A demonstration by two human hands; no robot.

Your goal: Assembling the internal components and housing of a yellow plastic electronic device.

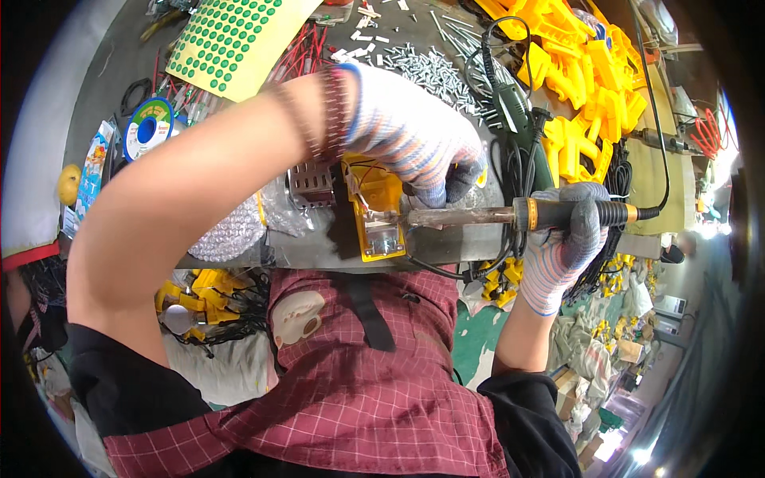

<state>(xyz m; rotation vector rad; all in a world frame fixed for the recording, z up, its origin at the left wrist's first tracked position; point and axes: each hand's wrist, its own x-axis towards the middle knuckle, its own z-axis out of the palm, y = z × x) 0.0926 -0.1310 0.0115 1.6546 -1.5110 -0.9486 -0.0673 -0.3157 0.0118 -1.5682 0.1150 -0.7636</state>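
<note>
My right hand (564, 247), in a striped white and grey glove, grips the black and orange handle of a soldering iron (470, 217). The iron lies level, its metal shaft pointing left. Its tip reaches over an open yellow plastic housing (384, 245) at the table's front edge. Inside the housing, thin wires and a clear or metallic part show. My left hand (426, 135), gloved alike, comes over the housing from the far side. Its fingers are curled and pressed together by the housing's right edge; what they hold is hidden.
Loose screws (434, 76) lie at the back beside a sheet of green round stickers (227, 44). Yellow plastic parts (586, 72) pile up at the right, near a dark green tool (516, 111) and black cables. A solder spool (163, 119) and bubble wrap (227, 235) are at left.
</note>
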